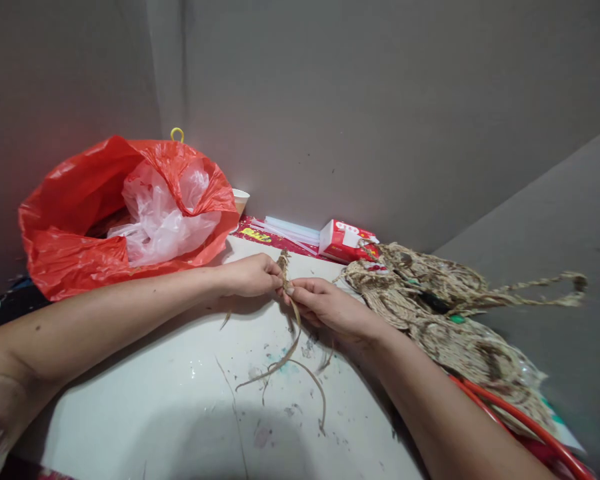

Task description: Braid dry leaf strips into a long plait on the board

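My left hand (254,275) and my right hand (323,303) meet above the white tabletop (180,400). Both are closed on a short braided piece of straw cord (284,261), whose tip points away from me between my fingers. From its near end, loose flat straw strands (296,337) trail toward me and curl over the table. My left thumb and fingers pinch the cord's left side; my right thumb and forefinger pinch it a little lower. The exact finger contact is partly hidden.
At left stands a red plastic bag (75,193) with a clear crumpled bag (165,220) inside. A paper cup (241,199), pale straws (287,230) and a red tissue pack (347,240) line the back. Coiled straw rope (430,280) is heaped at right, beside red tubing (525,407).
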### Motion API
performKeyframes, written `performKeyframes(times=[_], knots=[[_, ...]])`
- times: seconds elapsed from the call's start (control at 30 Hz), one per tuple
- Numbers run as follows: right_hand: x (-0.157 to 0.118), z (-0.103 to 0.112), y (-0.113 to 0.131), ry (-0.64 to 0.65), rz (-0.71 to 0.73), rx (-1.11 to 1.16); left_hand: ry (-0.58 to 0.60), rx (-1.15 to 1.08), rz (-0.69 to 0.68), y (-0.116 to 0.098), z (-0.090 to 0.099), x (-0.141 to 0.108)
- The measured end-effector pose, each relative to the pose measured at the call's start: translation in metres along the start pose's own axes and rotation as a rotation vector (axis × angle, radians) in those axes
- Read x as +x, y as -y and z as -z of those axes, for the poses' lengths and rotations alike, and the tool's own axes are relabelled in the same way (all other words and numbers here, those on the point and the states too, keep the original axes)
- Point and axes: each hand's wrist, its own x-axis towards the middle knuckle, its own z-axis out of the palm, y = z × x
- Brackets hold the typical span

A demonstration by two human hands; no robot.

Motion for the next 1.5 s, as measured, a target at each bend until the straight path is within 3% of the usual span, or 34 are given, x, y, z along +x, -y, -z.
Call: performKeyframes(times=[0.2, 0.33, 0.47, 0.57, 0.73, 0.93, 1.0, 1.07, 1.17, 1.2, 1.23, 1.27, 1.33, 1.37, 1.43, 1.5], knots=[[-0.001, -0.003, 0.006, -0.121, 0.172, -0.554, 0.049, -0.186, 0.207, -0.001, -0.005, 0.0], [-0.002, -0.004, 0.004, -0.165, 0.208, -0.749, 0.05, -0.277, 0.234, -0.003, -0.009, -0.002], [-0.006, 0.001, 0.009, -0.168, 0.156, -0.846, -0.026, -0.209, 0.224, -0.002, -0.013, -0.003], [-0.01, 0.0, 0.016, -0.179, 0.097, -0.789, -0.083, -0.169, 0.18, 0.0, -0.015, -0.002], [-0.012, -0.017, 0.016, -0.163, 0.102, -0.633, -0.037, -0.351, 0.216, 0.003, -0.017, -0.001], [-0.017, -0.039, 0.013, -0.263, 0.092, -0.944, -0.026, -0.542, 0.26, -0.002, -0.02, -0.003], [-0.026, -0.047, 0.021, -0.183, 0.078, -0.991, -0.034, -0.568, 0.255, -0.004, -0.02, -0.004], [-0.037, -0.05, 0.032, 0.023, 0.103, -0.944, -0.034, -0.565, 0.256, -0.005, -0.019, -0.005], [-0.048, -0.036, 0.046, 0.401, 0.09, -0.704, -0.014, -0.579, 0.258, -0.007, -0.015, -0.005], [-0.048, -0.028, 0.047, 0.434, 0.056, -0.608, -0.005, -0.593, 0.256, -0.008, -0.014, -0.005], [-0.045, -0.018, 0.047, 0.359, 0.03, -0.535, 0.006, -0.608, 0.254, -0.008, -0.013, -0.005], [-0.041, -0.008, 0.044, 0.187, 0.019, -0.489, 0.018, -0.623, 0.252, -0.008, -0.012, -0.005], [-0.028, 0.007, 0.034, -0.296, 0.049, -0.435, 0.04, -0.654, 0.246, -0.007, -0.01, -0.004], [-0.021, 0.01, 0.028, -0.417, 0.055, -0.382, 0.052, -0.665, 0.243, -0.006, -0.01, -0.004], [-0.009, 0.008, 0.017, -0.421, 0.039, -0.184, 0.076, -0.677, 0.226, -0.005, -0.01, -0.004], [-0.002, -0.001, 0.01, -0.275, -0.023, 0.058, 0.099, -0.665, 0.198, -0.004, -0.011, -0.004]])
